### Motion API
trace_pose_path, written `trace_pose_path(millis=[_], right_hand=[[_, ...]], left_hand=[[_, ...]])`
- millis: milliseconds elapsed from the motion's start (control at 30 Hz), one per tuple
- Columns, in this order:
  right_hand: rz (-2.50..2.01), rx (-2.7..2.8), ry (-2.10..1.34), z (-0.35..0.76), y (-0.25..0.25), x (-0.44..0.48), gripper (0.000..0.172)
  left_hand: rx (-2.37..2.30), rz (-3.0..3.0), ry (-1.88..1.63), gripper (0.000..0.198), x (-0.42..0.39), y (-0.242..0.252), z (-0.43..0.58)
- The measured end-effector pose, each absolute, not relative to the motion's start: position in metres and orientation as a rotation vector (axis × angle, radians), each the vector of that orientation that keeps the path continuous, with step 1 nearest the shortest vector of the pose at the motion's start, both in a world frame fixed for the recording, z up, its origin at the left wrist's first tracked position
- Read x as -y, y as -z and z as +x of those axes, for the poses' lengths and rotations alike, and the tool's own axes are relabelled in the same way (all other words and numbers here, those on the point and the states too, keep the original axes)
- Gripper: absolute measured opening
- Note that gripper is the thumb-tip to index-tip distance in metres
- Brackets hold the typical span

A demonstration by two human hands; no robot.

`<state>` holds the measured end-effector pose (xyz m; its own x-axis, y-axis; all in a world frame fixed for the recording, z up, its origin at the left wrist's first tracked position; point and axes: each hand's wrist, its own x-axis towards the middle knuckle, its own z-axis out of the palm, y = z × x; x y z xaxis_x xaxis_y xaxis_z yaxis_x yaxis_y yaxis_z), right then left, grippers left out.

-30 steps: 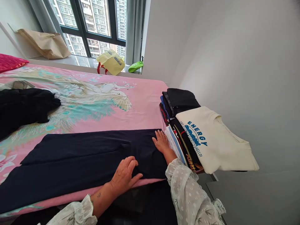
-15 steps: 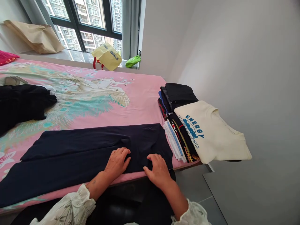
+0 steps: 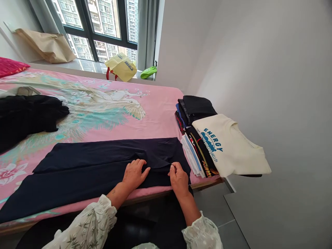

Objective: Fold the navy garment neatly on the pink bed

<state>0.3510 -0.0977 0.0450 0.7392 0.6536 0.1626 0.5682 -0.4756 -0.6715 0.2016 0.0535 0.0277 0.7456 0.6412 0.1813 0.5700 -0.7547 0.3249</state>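
Dark navy trousers lie lengthwise along the front edge of the bed, one leg over the other, with the waist end to the right. My right hand pinches a fold of their cloth near the waist between thumb and fingers. A small ridge of fabric runs from that pinch towards the middle. To its left, my left hand rests on the trousers, fingers slightly bent and thumb held apart, with no cloth seen gripped in it.
Stacks of folded clothes stand at the bed's right edge, a cream printed sweatshirt on top and overhanging. A black heap of clothing lies left on the pink sheet. Bags, including a yellow bag, sit on the windowsill.
My right hand has moved slightly up and right and closed on the trouser fabric, lifting a small fold. My left hand has shifted a little to the right. The view has tilted slightly.
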Motion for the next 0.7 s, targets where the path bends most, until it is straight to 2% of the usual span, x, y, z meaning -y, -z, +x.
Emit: trace_pose_path(millis=[267,433,700], right_hand=[[-2.28,0.853,-0.112,0.34,-0.049,0.081,0.015],[-2.274,0.815,-0.062,0.336,-0.044,0.078,0.02],[-2.261,0.859,-0.009,0.332,-0.048,0.089,0.028]], left_hand=[[-1.038,2.757,-0.374,0.024,-0.051,-0.028,0.207],[-0.993,2.84,-0.363,0.019,-0.057,-0.031,0.207],[-0.917,2.88,-0.541,0.023,-0.074,-0.047,0.204]])
